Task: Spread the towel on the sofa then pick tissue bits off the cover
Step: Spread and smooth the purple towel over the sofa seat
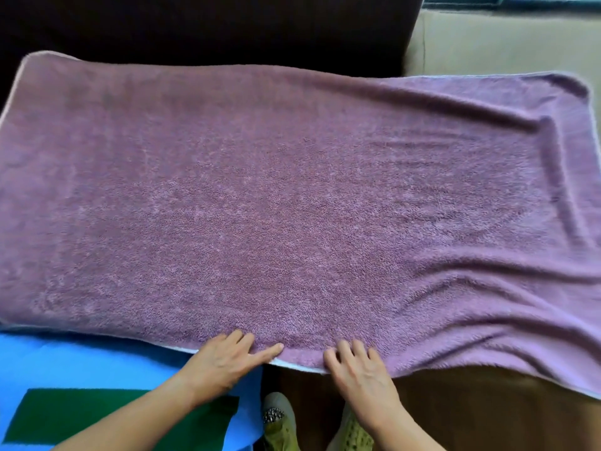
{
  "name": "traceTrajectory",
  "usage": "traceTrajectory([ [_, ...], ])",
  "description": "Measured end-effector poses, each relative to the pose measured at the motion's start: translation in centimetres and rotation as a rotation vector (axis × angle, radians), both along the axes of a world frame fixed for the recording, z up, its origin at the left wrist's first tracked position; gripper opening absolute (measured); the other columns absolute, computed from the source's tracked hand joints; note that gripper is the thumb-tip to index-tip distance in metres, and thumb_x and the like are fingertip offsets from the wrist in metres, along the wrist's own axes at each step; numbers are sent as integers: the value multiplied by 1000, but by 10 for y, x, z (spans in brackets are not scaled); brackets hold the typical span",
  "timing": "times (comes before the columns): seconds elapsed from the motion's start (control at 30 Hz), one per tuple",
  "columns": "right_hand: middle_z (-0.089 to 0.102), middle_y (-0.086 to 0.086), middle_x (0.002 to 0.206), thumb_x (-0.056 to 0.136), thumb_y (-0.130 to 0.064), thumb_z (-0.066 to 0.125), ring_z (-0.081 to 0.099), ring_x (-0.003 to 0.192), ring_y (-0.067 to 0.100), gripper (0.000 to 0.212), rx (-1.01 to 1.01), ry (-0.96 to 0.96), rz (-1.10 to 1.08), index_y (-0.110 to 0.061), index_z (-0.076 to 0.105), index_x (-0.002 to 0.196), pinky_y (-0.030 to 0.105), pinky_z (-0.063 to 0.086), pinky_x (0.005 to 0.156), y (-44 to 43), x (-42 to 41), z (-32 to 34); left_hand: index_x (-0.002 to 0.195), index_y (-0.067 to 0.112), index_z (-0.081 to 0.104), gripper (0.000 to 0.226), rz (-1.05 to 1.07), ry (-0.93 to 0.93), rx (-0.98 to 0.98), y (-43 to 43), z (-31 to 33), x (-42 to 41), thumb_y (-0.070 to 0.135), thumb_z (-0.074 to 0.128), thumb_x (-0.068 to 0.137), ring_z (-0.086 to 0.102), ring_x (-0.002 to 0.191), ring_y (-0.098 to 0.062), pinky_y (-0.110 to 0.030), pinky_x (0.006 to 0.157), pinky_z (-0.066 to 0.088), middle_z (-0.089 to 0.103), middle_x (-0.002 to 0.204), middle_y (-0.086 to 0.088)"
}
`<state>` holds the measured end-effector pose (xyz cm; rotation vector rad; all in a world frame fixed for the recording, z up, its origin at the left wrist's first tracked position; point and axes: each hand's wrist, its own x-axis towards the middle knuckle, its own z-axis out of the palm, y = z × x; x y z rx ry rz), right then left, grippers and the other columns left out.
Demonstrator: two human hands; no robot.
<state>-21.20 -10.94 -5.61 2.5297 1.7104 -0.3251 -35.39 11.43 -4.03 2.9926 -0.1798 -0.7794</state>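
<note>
Purple towel (292, 190) lies opened out across the sofa (227, 27) seat and fills most of the frame. The left half is flat. The right side is rippled, with folds running toward the right edge and the far right corner turned up against a beige cushion (504, 40). Both hands are at the near hem, bottom centre, probably placed there to tug or smooth that edge flat before the picking starts. Left hand (224, 364) is open, fingers and thumb laid flat on the pile just past the white hem, pressing and not gripping. Right hand (357, 372) has bent fingers with the tips on the towel at the edge (thumb hidden, so can't tell if it pinches the hem or only rests on it). No tissue bits can be made out on the cover. Blue cloth (81, 362) with a green patch (113, 415) is at lower left, shoes (279, 424) at bottom centre. Spreading looks nearly done; the right-side wrinkles remain.
</note>
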Motion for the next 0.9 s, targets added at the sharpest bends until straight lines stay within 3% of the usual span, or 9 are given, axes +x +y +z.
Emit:
traceTrajectory([
  [0.1,60,-1,70,70,-17,40,57,60,20,18,-5,53,-1,-20,52,83,30,47,47,-2,3,3,127,31,51,88,-16,14,-15,-1,2,2,18,74,43,56,56,-15,-21,39,44,57,69,5],
  [0.23,58,-3,76,65,-20,42,57,65,19,23,-7,119,30,-21,50,86,27,47,52,-11,11,8,97,21,62,36,-16,-119,-84,-31,-2,24,26,52,62,54,66,-15,-24,51,49,59,76,5],
  [0.3,56,-1,77,64,-20,44,54,68,21,24,-26,116,9,-21,51,87,33,45,58,-22,16,10,92,22,61,27,-29,-170,-129,-61,-5,47,26,48,68,54,70,-13,-25,57,51,60,79,6],
  [0.4,55,1,78,69,-19,41,52,71,23,21,-41,80,-130,-21,50,88,38,30,68,-49,31,10,99,21,62,30,-86,-231,-198,-115,-9,84,25,45,73,58,72,-13,-23,58,52,61,83,7],
  [0.57,54,3,81,79,-16,37,53,74,24,18,-31,6,-236,-19,50,90,38,30,75,-90,63,6,94,20,66,28,-90,-288,-199,-182,-11,135,23,44,77,62,74,-15,-23,59,52,66,87,4],
  [0.73,57,4,87,82,-14,34,56,80,24,21,-54,-21,-298,-16,51,94,36,48,82,-123,93,10,100,15,68,32,-21,-350,-122,-223,-11,165,19,44,79,62,69,-17,-25,54,50,67,82,1],
  [0.83,62,6,90,78,-13,37,61,83,24,25,-59,-9,-392,-14,53,98,34,54,81,-144,111,14,113,16,63,40,18,-357,-104,-238,-11,176,19,41,79,64,74,-19,-26,56,52,69,92,-1],
  [0.9,61,7,88,72,-11,49,61,80,25,24,-74,-18,-424,-13,55,94,34,54,77,-160,125,16,121,22,57,48,19,-322,-115,-247,-8,184,19,39,78,64,77,-21,-28,57,53,68,102,-4],
])
